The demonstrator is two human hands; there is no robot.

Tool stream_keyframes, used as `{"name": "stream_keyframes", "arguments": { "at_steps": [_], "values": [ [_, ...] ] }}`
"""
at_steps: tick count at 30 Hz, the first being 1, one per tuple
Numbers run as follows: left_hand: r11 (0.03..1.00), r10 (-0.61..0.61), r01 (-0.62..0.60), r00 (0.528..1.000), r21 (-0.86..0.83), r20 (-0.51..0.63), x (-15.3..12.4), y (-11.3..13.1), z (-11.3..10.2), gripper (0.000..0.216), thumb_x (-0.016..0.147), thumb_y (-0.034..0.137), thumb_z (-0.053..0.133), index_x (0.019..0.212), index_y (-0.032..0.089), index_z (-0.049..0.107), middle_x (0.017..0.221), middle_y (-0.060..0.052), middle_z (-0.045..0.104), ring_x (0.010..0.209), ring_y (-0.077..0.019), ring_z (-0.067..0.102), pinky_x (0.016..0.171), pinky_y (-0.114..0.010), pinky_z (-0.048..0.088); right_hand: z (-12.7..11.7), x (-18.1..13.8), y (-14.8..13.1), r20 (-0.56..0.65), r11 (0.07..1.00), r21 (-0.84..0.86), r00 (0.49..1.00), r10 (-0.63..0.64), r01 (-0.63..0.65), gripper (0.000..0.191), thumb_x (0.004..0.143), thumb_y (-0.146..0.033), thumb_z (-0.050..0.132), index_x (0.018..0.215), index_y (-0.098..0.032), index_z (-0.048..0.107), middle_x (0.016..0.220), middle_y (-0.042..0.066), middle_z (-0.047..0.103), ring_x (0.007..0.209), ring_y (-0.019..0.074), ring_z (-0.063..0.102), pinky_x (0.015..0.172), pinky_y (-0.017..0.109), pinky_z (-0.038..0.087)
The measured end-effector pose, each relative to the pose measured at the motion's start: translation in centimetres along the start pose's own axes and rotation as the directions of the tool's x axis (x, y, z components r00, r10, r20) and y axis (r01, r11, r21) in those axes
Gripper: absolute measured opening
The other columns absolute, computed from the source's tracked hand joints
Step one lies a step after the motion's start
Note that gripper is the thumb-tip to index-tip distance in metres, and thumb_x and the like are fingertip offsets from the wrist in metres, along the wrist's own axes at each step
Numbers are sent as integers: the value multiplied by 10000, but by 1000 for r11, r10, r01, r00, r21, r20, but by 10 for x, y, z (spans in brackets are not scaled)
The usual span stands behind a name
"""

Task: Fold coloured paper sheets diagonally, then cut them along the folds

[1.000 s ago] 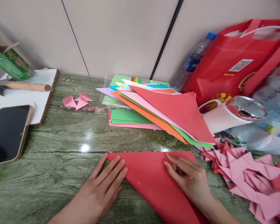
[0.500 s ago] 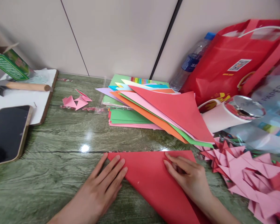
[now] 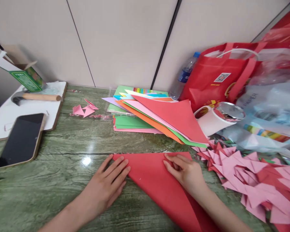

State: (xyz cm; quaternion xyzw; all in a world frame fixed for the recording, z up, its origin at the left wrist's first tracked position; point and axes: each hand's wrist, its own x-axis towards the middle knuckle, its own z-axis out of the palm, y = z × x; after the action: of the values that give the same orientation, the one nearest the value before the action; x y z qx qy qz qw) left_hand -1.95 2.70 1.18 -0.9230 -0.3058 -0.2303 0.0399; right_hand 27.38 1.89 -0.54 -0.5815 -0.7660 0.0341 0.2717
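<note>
A large sheet of red paper (image 3: 157,183) lies folded over diagonally on the green wood-look table, its straight edge at the back and its lower end running out at the bottom. My left hand (image 3: 111,182) rests flat over the sheet's left corner, fingers stretched out and slightly apart. On the right part of the sheet, near the back edge, my right hand (image 3: 187,170) has its fingers curled and thumb and forefinger together at the paper. Its palm side is hidden. Just behind lies a fanned stack of coloured paper (image 3: 171,116), red on top.
Pink and red folded paper pieces (image 3: 253,180) pile up at right. Behind them stand a white mug (image 3: 214,120), a red bag (image 3: 212,74) and a water bottle (image 3: 185,75). At left are a phone (image 3: 21,140), a sickle (image 3: 41,96) and small pink folded pieces (image 3: 85,109).
The camera view has turned a little, so the surroundings appear shifted. Both hands keep nearly the same places on the red paper.
</note>
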Motion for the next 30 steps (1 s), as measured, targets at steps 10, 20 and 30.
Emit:
{"name": "stream_keyframes", "arguments": {
  "at_steps": [10,20,30],
  "values": [
    [998,1,-11,984,55,181,5,9,-9,435,932,361,402,1288,136,508,1274,-116,587,1201,-261,514,1106,-520,228,-4,6,7,232,996,-54,970,79,-68,325,863,-438,531,940,-191,728,618,16,639,545,140,586,529,217,376],
    [998,58,-56,926,-16,372,51,87,8,789,889,645,245,1325,18,446,1357,-212,479,1271,-307,436,1058,-420,323,-16,11,-9,284,982,-147,946,154,-116,300,862,-409,566,1049,-214,695,905,54,736,804,178,669,675,223,438],
    [991,135,-123,866,-56,482,29,107,9,929,815,738,234,1394,21,346,1459,-257,272,1374,-374,192,1094,-521,182,-21,11,-21,340,966,-202,914,222,-159,336,916,-411,509,1122,-161,600,1103,78,642,999,201,610,886,420,470]
  ]
}}
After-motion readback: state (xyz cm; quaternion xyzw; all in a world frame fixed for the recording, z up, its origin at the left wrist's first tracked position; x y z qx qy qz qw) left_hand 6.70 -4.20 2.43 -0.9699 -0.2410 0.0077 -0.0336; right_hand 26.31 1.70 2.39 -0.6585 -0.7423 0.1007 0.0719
